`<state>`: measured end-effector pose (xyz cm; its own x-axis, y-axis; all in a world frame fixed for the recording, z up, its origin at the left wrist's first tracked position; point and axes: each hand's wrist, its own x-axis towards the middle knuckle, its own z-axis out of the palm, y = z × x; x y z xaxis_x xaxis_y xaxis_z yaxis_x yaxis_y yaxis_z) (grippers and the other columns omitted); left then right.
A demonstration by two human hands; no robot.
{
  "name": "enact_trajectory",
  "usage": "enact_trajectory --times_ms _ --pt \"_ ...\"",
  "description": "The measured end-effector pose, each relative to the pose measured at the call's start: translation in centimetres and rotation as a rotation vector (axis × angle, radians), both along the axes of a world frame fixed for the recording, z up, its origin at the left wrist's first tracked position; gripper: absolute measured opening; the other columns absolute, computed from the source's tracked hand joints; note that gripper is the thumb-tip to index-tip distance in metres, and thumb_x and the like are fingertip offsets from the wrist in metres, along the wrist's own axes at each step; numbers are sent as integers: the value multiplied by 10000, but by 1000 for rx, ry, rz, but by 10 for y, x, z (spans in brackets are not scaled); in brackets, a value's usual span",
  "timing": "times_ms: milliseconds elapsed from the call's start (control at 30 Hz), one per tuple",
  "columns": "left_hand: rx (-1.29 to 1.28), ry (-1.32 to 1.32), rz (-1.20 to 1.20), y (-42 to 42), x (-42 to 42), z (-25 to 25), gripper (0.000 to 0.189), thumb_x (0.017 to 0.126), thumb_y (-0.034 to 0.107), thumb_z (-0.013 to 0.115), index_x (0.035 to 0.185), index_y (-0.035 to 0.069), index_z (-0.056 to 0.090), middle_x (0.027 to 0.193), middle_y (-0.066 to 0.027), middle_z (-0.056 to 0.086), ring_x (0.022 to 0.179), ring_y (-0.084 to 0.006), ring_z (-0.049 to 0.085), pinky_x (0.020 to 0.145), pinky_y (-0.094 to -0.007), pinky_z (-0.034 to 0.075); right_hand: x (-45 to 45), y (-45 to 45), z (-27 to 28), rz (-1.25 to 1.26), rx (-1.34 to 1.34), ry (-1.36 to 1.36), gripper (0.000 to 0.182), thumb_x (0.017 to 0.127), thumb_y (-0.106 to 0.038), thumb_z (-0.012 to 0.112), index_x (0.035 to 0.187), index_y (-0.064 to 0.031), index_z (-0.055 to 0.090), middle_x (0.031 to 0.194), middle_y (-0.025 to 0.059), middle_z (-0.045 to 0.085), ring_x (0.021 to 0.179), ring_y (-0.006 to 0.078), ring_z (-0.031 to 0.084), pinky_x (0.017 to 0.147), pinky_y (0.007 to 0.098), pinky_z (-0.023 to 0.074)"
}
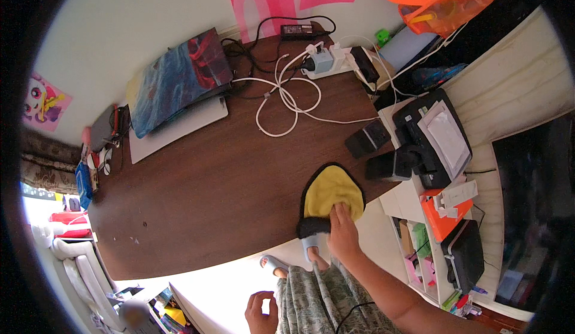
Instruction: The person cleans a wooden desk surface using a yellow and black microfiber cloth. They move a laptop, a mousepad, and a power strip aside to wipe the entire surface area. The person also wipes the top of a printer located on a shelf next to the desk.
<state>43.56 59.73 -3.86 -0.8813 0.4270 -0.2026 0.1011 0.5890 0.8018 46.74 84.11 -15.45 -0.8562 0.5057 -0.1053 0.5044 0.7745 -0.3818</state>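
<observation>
A yellow cloth with a dark border (pixel 330 188) lies folded at the near right edge of the brown wooden desk (pixel 215 176). My right hand (pixel 343 233) presses on it with the fingertips; whether the fingers pinch it is unclear. Below the desk edge, my left hand (pixel 262 314) hangs beside my patterned clothing, fingers curled with a gap between them and the thumb, holding nothing. Two black box-shaped speakers (pixel 368 138) stand just beyond the cloth, towards the right.
Laptops (pixel 179 82) are stacked at the back left. A coiled white cable (pixel 292 105), a power strip (pixel 328 66) and a black power adapter (pixel 297 31) lie at the back. A printer with papers (pixel 431 138) stands right, above white shelves (pixel 395 203).
</observation>
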Motion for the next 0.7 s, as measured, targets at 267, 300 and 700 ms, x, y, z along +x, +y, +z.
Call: enact_trajectory --times_ms 267,300,700 --pt "10 26 -40 -3 -8 6 145 736 -38 517 870 2 558 838 -133 568 769 -286 554 661 -330 441 -35 26 7 -72 59 33 507 661 -11 556 1138 68 405 1258 196 316 1178 346 299 981 377 262" --pt "8 36 -46 -4 -9 9 144 736 -37 518 869 1 558 838 -133 568 768 -287 554 660 -329 441 -18 14 1 -86 85 -7 545 636 -19 595 1139 65 401 1265 199 303 1182 350 291 983 379 257" --pt "5 13 -86 -9 -12 7 132 751 -25 513 868 10 561 834 -128 572 772 -268 561 670 -321 448 13 -15 5 -62 64 5 473 659 8 527 1105 121 418 1236 230 333 1149 365 332 975 356 277"
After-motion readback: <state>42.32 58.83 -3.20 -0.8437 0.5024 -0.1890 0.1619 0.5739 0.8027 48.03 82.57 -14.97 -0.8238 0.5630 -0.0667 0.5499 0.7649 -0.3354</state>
